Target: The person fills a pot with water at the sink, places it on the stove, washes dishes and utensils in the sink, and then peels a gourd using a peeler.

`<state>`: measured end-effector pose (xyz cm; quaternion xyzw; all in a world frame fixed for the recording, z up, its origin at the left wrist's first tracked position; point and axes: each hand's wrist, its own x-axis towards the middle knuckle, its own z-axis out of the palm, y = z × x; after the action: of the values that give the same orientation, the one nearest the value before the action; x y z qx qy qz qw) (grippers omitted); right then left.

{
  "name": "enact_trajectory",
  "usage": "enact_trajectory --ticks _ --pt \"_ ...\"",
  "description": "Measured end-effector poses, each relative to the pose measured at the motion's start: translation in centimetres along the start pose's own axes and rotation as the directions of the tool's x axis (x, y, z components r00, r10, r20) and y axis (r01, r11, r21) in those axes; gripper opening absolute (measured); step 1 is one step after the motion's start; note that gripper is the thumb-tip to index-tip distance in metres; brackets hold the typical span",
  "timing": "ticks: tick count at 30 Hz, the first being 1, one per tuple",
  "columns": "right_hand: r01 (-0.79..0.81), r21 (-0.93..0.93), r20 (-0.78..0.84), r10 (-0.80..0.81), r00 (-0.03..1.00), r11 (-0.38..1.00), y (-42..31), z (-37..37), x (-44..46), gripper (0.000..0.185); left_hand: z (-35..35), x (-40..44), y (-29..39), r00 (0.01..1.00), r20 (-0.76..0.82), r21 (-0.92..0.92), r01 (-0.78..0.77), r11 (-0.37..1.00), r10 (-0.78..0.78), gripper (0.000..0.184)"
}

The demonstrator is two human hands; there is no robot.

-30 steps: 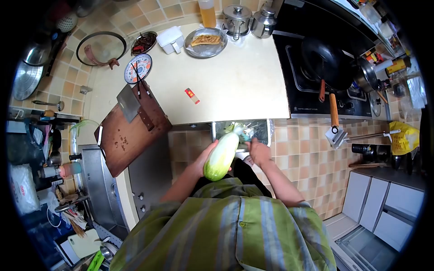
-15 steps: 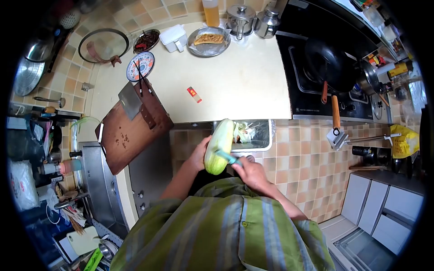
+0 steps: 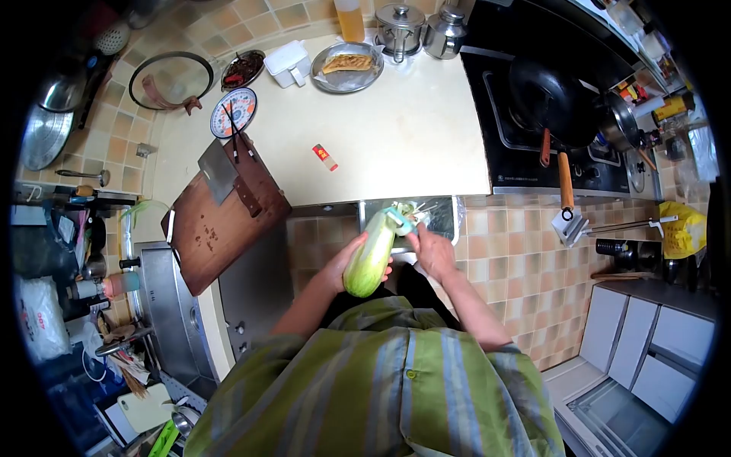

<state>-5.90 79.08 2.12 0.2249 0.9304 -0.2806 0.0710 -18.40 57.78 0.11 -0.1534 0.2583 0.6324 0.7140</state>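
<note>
A long pale green gourd (image 3: 368, 264), largely peeled, lies tilted in my left hand (image 3: 342, 264), whose fingers wrap beneath it. My right hand (image 3: 435, 254) is closed around the handle of a turquoise peeler (image 3: 401, 222). The peeler's head sits at the gourd's far end. Beyond and below them is a lined waste bin (image 3: 456, 222) with pale peelings inside, partly hidden by the gourd and my right hand.
On the counter are a wooden cutting board (image 3: 221, 236) with a cleaver (image 3: 221, 177), a patterned plate (image 3: 234, 111) with chopsticks, and a metal plate (image 3: 327, 80) of food. The stove (image 3: 525, 174) holds a black wok (image 3: 552, 99). A sink (image 3: 172, 305) is at left.
My right hand has moved the peeler forward, from the gourd's lower middle to its far end. The gourd has shifted slightly, and my left fingers now show around its right side.
</note>
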Motion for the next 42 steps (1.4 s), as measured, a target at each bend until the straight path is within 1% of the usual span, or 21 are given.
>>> enact_trajectory --ticks 4,7,8,11,13,14,15,17,19,20,21,22,23,26,29,32,34,36,38,40,42 --pt "-0.216 -0.065 0.018 0.217 0.976 0.974 4.7 2.4 1.5 0.045 1.2 -0.4 0.1 0.999 0.026 0.115 0.018 0.993 -0.021 0.072" --pt "-0.232 -0.041 0.014 0.233 0.972 0.972 4.1 1.2 -0.4 0.047 0.0 0.3 0.3 1.0 0.0 0.112 0.013 0.994 -0.013 0.075" --pt "-0.218 -0.054 0.033 0.22 0.975 0.975 2.8 0.1 -1.4 0.043 -0.4 0.5 0.4 1.0 -0.028 0.094 0.01 0.996 -0.008 0.075" --pt "-0.145 0.015 0.115 0.142 0.983 0.989 -1.6 -2.3 -4.3 0.043 -0.9 1.4 0.5 0.995 -0.095 0.056 -0.02 0.998 0.025 0.075" --pt "0.038 0.073 0.157 -0.049 0.986 0.997 -3.6 -2.7 -6.0 0.043 -1.6 1.9 0.3 0.99 -0.118 0.018 -0.069 0.997 0.071 0.074" --pt "0.149 0.112 0.108 -0.161 0.981 0.983 -3.9 -1.9 -6.8 0.043 -2.2 2.6 0.2 0.988 -0.118 -0.009 -0.101 0.995 0.1 0.074" --pt "0.134 0.189 0.145 -0.163 0.976 0.973 -4.0 -1.2 -7.0 0.04 -2.9 3.3 0.1 0.985 -0.118 -0.034 -0.132 0.991 0.128 0.074" --pt "0.254 0.061 0.065 -0.258 0.964 0.965 -3.3 -0.8 -6.4 0.038 -1.6 2.9 0.9 0.986 -0.12 0.02 -0.113 0.993 0.115 0.074" --pt "0.208 0.049 0.056 -0.21 0.976 0.977 -2.7 -0.4 -5.1 0.036 0.2 2.0 1.2 0.987 -0.126 0.08 -0.089 0.993 0.099 0.073" --pt "0.15 0.086 0.012 -0.151 0.988 0.985 -2.2 -0.2 -4.2 0.036 -0.2 2.0 1.8 0.987 -0.147 0.204 -0.033 0.978 0.064 0.073" --pt "0.067 0.055 0.064 -0.071 0.995 0.996 -1.5 -0.5 -3.0 0.039 -0.3 2.3 2.0 0.987 -0.152 0.226 -0.016 0.974 0.052 0.073" --pt "0.047 0.026 0.058 -0.048 0.997 0.999 -0.5 -0.2 -1.8 0.04 0.0 2.1 2.0 0.986 -0.162 0.243 -0.001 0.97 0.042 0.073" --pt "0.026 0.001 0.057 -0.026 0.998 1.0 0.5 0.5 -0.9 0.042 0.0 1.5 1.7 0.984 -0.178 0.255 0.017 0.967 0.029 0.073" --pt "-0.198 -0.118 0.086 0.209 0.974 0.973 4.4 2.8 1.7 0.047 0.2 1.2 1.7 0.987 -0.16 0.253 0.057 0.966 -0.017 0.072" --pt "-0.278 -0.08 0.09 0.285 0.954 0.957 3.7 0.3 1.0 0.051 0.7 0.1 1.9 0.988 -0.143 0.206 0.09 0.974 -0.06 0.07" --pt "-0.261 -0.089 0.087 0.268 0.959 0.961 4.6 0.8 -0.1 0.05 0.1 0.2 2.0 0.991 -0.133 0.241 0.026 0.97 0.006 0.068" --pt "-0.25 -0.068 0.068 0.254 0.965 0.966 4.9 1.1 -0.8 0.048 -1.4 1.2 1.8 0.979 -0.194 0.279 -0.01 0.96 0.066 0.065" --pt "-0.214 0.014 0.027 0.213 0.977 0.977 1.8 -1.0 -1.9 0.045 -2.6 1.5 1.8 0.963 -0.246 0.342 -0.022 0.939 0.112 0.063" --pt "-0.131 0.043 0.069 0.128 0.989 0.99 -1.9 -2.4 -2.7 0.045 -2.9 1.7 1.9 0.952 -0.275 0.431 -0.005 0.902 0.136 0.062" --pt "-0.06 0.005 0.116 0.059 0.991 0.998 -3.8 -3.2 -2.5 0.047 -1.9 1.8 2.1 0.97 -0.208 0.405 -0.028 0.914 0.122 0.062" --pt "-0.18 -0.052 0.071 0.183 0.98 0.982 -0.7 -0.6 -0.8 0.049 -1.5 1.9 2.0 0.973 -0.201 0.417 -0.022 0.909 0.116 0.063"
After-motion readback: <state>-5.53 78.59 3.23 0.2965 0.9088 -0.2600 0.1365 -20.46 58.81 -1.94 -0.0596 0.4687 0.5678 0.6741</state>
